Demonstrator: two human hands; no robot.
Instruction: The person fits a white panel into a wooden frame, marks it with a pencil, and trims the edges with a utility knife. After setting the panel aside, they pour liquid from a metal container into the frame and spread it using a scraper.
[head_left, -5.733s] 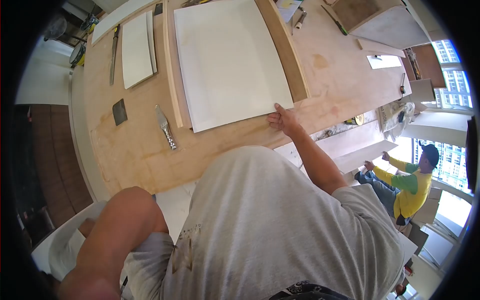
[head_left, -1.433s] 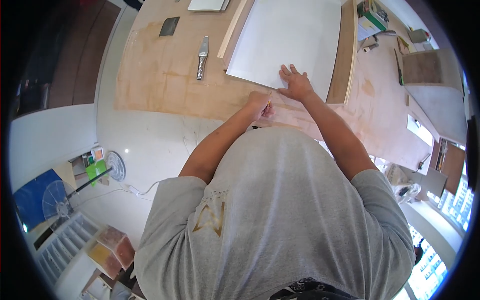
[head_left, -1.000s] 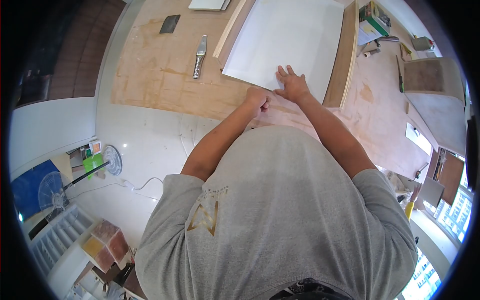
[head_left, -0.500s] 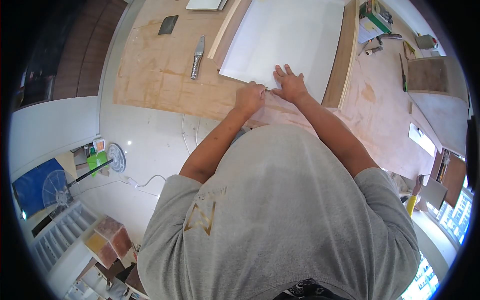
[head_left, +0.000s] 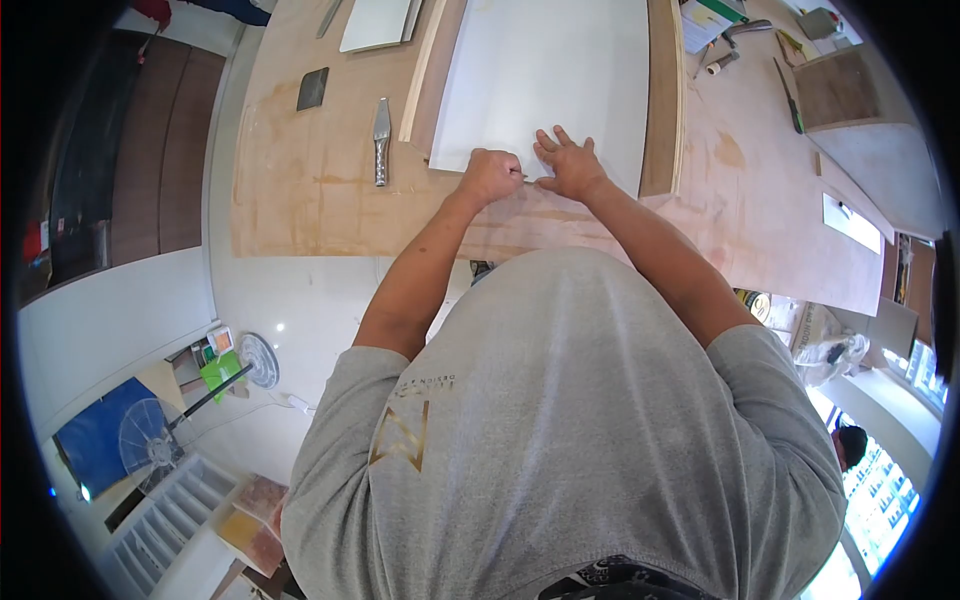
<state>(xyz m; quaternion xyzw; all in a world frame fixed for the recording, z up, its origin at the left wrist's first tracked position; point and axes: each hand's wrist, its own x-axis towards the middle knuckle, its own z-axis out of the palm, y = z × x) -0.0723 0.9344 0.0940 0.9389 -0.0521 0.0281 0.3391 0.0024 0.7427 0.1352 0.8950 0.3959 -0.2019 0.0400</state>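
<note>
My left hand (head_left: 491, 177) is closed in a fist at the near edge of a white sheet (head_left: 545, 75). A small thin bit shows at its fingers, too small to name. My right hand (head_left: 571, 166) lies flat on the sheet with its fingers spread, its thumb close to the left fist. Wooden side boards stand along the sheet, one on the left (head_left: 425, 85) and one on the right (head_left: 662, 110). Left of the sheet, a metal tool (head_left: 381, 142) with a flat blade and a patterned silver handle lies on the wooden worktable (head_left: 300, 215).
A dark square piece (head_left: 312, 89) and white boards (head_left: 376, 24) lie at the table's left. On the right are a green and white box (head_left: 712, 20), hand tools and a wooden box (head_left: 845, 88). A standing fan (head_left: 150, 440) is at lower left. Another person's head (head_left: 851, 446) shows at right.
The camera view has shifted, showing more floor and table at left. My left fist has turned slightly at the sheet's edge; my right hand stays flat. A person's head now appears at right.
</note>
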